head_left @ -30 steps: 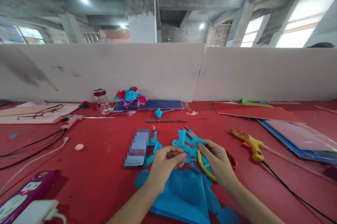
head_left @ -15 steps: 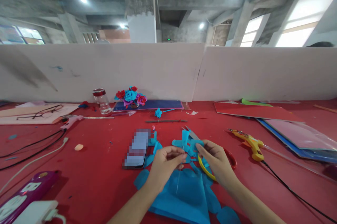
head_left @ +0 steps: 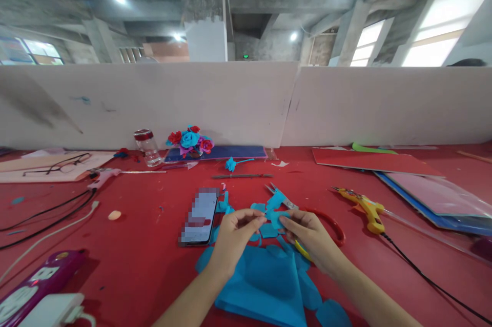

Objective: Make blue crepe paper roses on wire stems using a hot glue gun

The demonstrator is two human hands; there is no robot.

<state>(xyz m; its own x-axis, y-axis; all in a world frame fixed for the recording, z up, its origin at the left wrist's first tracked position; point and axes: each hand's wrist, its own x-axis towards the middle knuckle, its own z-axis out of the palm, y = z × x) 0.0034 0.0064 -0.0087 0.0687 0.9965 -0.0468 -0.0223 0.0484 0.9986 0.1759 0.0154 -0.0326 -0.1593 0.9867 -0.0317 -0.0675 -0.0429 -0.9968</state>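
Observation:
My left hand [head_left: 240,232] is closed in a pinch. The thin pale stem seen in its fingers earlier is now mostly hidden, and a blue paper strip [head_left: 275,200] stands out just beyond the fingertips. Between thumb and fingers, my right hand [head_left: 307,232] pinches a blue paper petal [head_left: 277,219], held close against the left fingertips. Under the right hand lie scissors with a red and yellow handle [head_left: 338,227], blades pointing away. Below both hands a folded blue paper sheet [head_left: 261,286] rests on the red table, with loose blue petals [head_left: 333,313] around it.
A phone [head_left: 200,217] lies left of the hands, and a yellow glue gun [head_left: 363,208] with its cord is to the right. Behind are a blue paper flower [head_left: 230,164], a flower arrangement [head_left: 190,140] and a glass jar [head_left: 148,147]. A purple power strip [head_left: 42,281] sits front left.
The right hand has moved left with the petal, up to the left fingertips. The blue strip has tilted to the right, and the pale stem no longer shows below the left hand.

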